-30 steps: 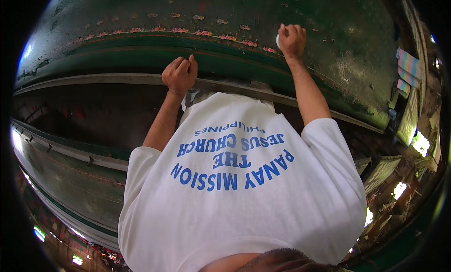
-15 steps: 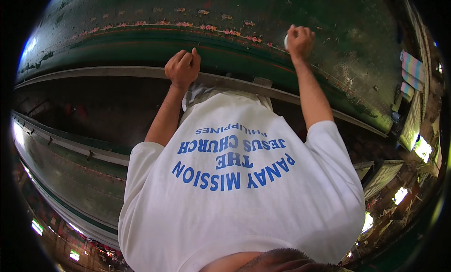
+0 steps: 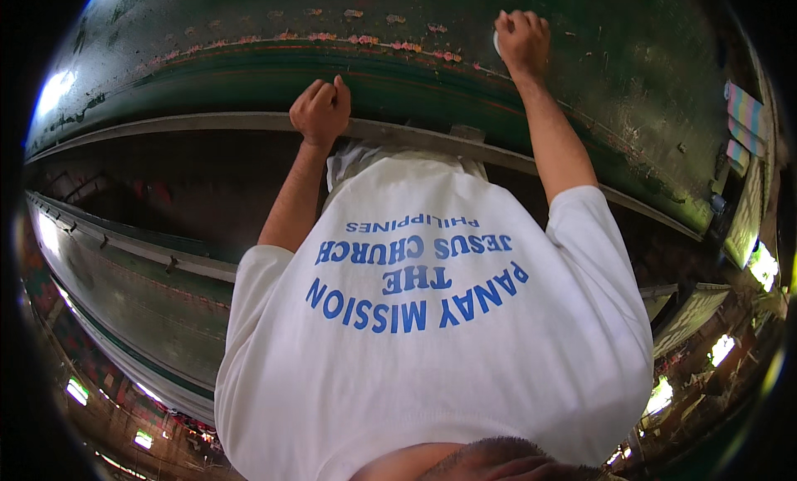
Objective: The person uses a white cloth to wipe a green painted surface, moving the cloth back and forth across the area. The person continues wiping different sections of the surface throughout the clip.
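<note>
My right hand point(image 3: 525, 45) is closed over the far part of a long dark green table point(image 3: 398, 87). A white rounded object point(image 3: 496, 43) shows at its left side, mostly covered by the fingers, so its kind is hidden. Near the table's front edge, my left hand point(image 3: 321, 112) is curled into a fist with the thumb side up. Its palm is hidden, and I cannot make out whether anything is in it. A row of small pink and red marks point(image 3: 365, 40) runs along the tabletop, left of my right hand.
A pale rail point(image 3: 224, 122) borders the table's near side, against my white shirt. Behind it lies a dark gap, then another long green table point(image 3: 158, 302) at the left. Striped cloth point(image 3: 745, 116) hangs at the far right.
My right hand has moved farther across the table, still closed on the white rounded object. The left fist has shifted only slightly away from me.
</note>
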Available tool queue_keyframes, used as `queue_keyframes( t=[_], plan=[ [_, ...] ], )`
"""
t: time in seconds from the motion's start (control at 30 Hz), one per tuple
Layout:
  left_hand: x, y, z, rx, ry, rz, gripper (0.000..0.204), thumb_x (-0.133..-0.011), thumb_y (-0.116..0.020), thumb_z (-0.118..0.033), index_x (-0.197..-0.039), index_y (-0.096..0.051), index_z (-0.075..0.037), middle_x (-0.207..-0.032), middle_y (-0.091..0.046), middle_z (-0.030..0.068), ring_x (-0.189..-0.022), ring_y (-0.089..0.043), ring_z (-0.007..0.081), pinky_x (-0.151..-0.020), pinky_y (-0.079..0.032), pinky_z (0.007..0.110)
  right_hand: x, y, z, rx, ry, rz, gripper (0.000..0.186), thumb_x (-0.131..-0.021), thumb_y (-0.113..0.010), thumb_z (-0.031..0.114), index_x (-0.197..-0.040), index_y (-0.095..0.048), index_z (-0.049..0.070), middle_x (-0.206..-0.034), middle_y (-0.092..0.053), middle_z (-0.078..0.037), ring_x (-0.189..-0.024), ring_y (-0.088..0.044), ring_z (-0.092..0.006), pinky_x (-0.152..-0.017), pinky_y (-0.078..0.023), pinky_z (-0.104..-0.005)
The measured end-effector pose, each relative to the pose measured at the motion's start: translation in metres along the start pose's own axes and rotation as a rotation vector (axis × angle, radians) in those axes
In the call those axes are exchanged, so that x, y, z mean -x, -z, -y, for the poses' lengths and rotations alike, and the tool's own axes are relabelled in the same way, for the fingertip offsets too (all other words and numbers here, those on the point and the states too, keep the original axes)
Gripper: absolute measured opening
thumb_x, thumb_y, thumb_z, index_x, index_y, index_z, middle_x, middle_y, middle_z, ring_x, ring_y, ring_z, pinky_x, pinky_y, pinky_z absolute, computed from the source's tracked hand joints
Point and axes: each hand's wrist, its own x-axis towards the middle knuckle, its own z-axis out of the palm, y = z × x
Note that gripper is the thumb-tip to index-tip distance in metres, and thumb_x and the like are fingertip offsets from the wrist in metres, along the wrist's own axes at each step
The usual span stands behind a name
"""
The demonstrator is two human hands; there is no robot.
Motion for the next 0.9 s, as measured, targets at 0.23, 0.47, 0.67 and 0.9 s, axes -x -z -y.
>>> queue_keyframes(
  t=[0.23,0.47,0.67,0.9],
  plan=[
    [0.0,0.005,-0.004,-0.024,0.124,0.072,0.045,-0.096,-0.079,-0.02,-0.062,-0.051,-0.011,-0.064,-0.052,0.0058,-0.054,-0.057,0.0322,-0.05,-0.044,0.044,0.012,0.014,0.053,-0.18,0.107,0.105,0.024,-0.096,-0.077,0.027,-0.08,-0.064,0.015,-0.085,-0.064,-0.006,-0.085,-0.064,-0.0324,-0.076,-0.052,-0.0489],
    [-0.002,0.003,-0.009,-0.066,0.137,0.087,0.044,-0.096,-0.078,-0.019,-0.062,-0.051,-0.011,-0.064,-0.053,0.0063,-0.056,-0.059,0.0331,-0.05,-0.045,0.045,-0.007,-0.001,0.039,-0.119,0.014,0.073,0.026,-0.097,-0.077,0.027,-0.079,-0.062,0.014,-0.084,-0.062,-0.005,-0.083,-0.062,-0.0319,-0.074,-0.051,-0.0498],
    [0.001,0.007,-0.005,-0.082,0.114,0.133,0.044,-0.096,-0.078,-0.019,-0.063,-0.051,-0.011,-0.065,-0.054,0.0068,-0.057,-0.06,0.0335,-0.051,-0.047,0.045,0.012,0.016,0.034,-0.288,0.13,0.152,0.025,-0.096,-0.079,0.028,-0.081,-0.064,0.015,-0.084,-0.064,-0.004,-0.082,-0.063,-0.0307,-0.074,-0.051,-0.048],
    [-0.007,0.007,-0.012,-0.085,-0.004,0.159,0.04,-0.096,-0.077,-0.016,-0.065,-0.052,-0.011,-0.067,-0.055,0.0062,-0.058,-0.062,0.0315,-0.052,-0.05,0.044,-0.024,-0.013,0.017,-0.189,0.065,0.018,0.025,-0.096,-0.079,0.029,-0.08,-0.065,0.016,-0.083,-0.064,-0.003,-0.081,-0.064,-0.0288,-0.074,-0.053,-0.0462]
  ],
)
